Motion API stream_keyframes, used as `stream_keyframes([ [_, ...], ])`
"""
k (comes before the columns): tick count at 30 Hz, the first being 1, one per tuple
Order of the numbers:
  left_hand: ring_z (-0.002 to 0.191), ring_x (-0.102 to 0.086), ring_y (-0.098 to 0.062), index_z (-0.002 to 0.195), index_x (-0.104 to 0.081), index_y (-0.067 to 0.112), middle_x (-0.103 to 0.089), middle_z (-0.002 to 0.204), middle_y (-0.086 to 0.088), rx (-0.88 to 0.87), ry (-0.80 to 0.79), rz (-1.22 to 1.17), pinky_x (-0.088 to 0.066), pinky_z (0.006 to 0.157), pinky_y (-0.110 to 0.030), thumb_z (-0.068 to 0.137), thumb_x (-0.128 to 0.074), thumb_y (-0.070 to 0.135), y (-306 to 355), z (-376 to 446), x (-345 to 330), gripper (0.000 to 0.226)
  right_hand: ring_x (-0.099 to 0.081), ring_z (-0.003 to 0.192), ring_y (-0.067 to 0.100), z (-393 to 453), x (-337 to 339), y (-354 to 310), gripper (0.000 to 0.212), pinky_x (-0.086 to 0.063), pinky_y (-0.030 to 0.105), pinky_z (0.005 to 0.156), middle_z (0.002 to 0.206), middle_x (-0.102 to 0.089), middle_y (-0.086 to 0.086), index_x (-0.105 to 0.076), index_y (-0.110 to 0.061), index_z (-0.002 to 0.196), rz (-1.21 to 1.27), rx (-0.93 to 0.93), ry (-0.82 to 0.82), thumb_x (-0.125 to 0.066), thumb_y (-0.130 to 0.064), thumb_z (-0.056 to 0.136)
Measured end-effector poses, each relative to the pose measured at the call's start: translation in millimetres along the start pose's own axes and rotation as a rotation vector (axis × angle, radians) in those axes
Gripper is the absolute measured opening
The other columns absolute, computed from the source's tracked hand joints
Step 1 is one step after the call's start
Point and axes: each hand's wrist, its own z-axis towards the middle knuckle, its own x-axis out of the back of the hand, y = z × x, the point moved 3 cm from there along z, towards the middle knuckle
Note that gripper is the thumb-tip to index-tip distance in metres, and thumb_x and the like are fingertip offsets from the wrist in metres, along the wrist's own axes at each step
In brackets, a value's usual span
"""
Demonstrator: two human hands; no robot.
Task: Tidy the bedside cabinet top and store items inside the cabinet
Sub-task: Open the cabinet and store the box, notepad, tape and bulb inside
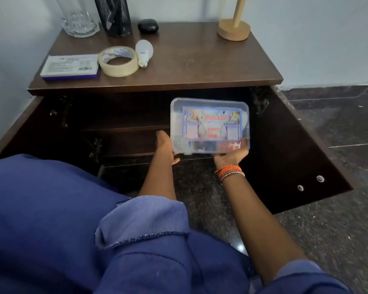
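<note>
A dark brown wooden cabinet (200, 66) stands against a plain pale wall (306, 39). Both its doors hang open, the right door (295, 149) swung wide over the floor (338, 124), showing two small round fittings. The floor is dark speckled stone with thin pale joints. The light is dim and even.

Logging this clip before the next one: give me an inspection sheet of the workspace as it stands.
Surface: brown cabinet top, both doors open below.
Job's things: clear first aid box held in front of the open cabinet; tape roll, light bulb and flat box on the top.
Clutter: glass, mesh pen holder, black case, wooden stand along the back.
Grippers: left hand and right hand grip the box's near corners.
Cables: nothing seen.
Surroundings: pale wall, dark speckled floor.
</note>
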Motion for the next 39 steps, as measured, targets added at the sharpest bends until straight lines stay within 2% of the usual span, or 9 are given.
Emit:
stream_keyframes([
  [2, 0.078, -0.054, -0.021, 0.102, -0.061, 0.009, -0.061, 0.106, -0.009, -0.027, -0.056, 0.026, -0.045, 0.080, -0.037, 0.095, -0.025, 0.043, 2, 1, -3, 0.049, -0.054, 0.118, 0.035, 5, -3, 3, 0.055, -0.040, 0.060, 0.100, 0.132, -0.056, 0.011, -0.051, -0.026, 0.135, -0.062, -0.041, 0.068, -0.040, -0.057, 0.091],
  [4, 0.084, -0.056, -0.020, 0.117, -0.058, 0.012, -0.061, 0.102, -0.009, -0.072, -0.052, -0.025, -0.047, 0.078, -0.038, 0.093, -0.034, 0.043, 9, 9, -6, 0.046, -0.051, 0.120, 0.036, 11, -8, 0, 0.054, -0.037, 0.061, 0.102, 0.135, -0.054, 0.012, -0.049, -0.023, 0.136, -0.097, -0.069, 0.079, -0.045, -0.052, 0.091],
  [12, 0.082, -0.056, -0.014, 0.123, -0.054, 0.019, -0.060, 0.092, -0.001, -0.252, -0.090, 0.065, -0.050, 0.077, -0.026, 0.096, -0.047, 0.018, 22, 16, -23, 0.029, -0.056, 0.113, 0.034, 38, -41, -27, 0.055, -0.053, 0.049, 0.083, 0.126, -0.058, 0.015, -0.045, -0.014, 0.135, -0.351, -0.071, 0.139, -0.063, -0.035, 0.087],
  [16, 0.111, -0.054, -0.015, 0.128, -0.052, 0.022, -0.058, 0.126, -0.004, -0.249, -0.186, 0.038, -0.046, 0.086, -0.027, 0.095, -0.046, 0.010, 19, 18, -37, 0.036, -0.052, 0.120, 0.028, 44, -46, -27, 0.069, -0.050, 0.036, 0.087, 0.131, -0.053, 0.010, -0.034, -0.010, 0.142, -0.680, -0.042, 0.153, -0.068, -0.027, 0.084],
  [18, 0.123, -0.051, -0.022, 0.125, -0.054, 0.021, -0.055, 0.132, -0.010, -0.261, -0.181, 0.020, -0.047, 0.084, -0.027, 0.093, -0.044, 0.004, 18, 20, -41, 0.037, -0.037, 0.135, 0.033, 36, -44, -19, 0.093, -0.038, 0.038, 0.107, 0.148, -0.034, 0.018, -0.010, -0.009, 0.150, -0.986, 0.117, 0.228, -0.071, -0.024, 0.081],
  [20, 0.127, -0.048, -0.025, 0.124, -0.056, 0.020, -0.054, 0.133, -0.013, -0.278, -0.176, 0.004, -0.048, 0.086, -0.028, 0.092, -0.043, 0.002, 18, 22, -43, 0.039, -0.010, 0.145, 0.035, 21, -49, -8, 0.095, -0.020, 0.041, 0.116, 0.157, -0.004, 0.022, 0.000, -0.016, 0.152, -1.385, 0.383, 0.126, -0.067, -0.017, 0.085],
  [24, 0.124, -0.049, -0.023, 0.128, -0.052, 0.019, -0.053, 0.131, -0.008, -0.311, -0.178, 0.026, -0.047, 0.094, -0.032, 0.093, -0.043, 0.002, 22, 20, -42, 0.041, 0.000, 0.147, 0.034, 22, -57, 6, 0.065, -0.003, 0.054, 0.115, 0.159, -0.008, 0.014, -0.031, -0.027, 0.146, -2.159, 0.945, -0.157, -0.056, -0.011, 0.089],
  [31, 0.098, -0.050, -0.008, 0.139, -0.040, 0.015, -0.050, 0.129, -0.002, -0.403, -0.180, 0.045, -0.042, 0.093, -0.032, 0.092, -0.044, -0.005, 30, 20, -39, 0.052, -0.031, 0.140, 0.031, 52, -68, -3, 0.057, -0.020, 0.049, 0.115, 0.148, -0.041, 0.011, -0.042, -0.023, 0.142, -2.228, 1.067, -0.358, -0.054, -0.007, 0.088],
  [39, 0.130, -0.043, -0.022, 0.140, -0.039, 0.014, -0.045, 0.143, -0.006, -0.443, -0.215, 0.158, -0.035, 0.111, -0.043, 0.089, -0.047, -0.006, 34, 14, -41, 0.055, -0.034, 0.138, 0.031, 73, -76, -4, 0.052, -0.024, 0.049, 0.114, 0.144, -0.045, 0.011, -0.043, -0.024, 0.140, -2.285, 1.093, -0.320, -0.050, -0.012, 0.091],
])
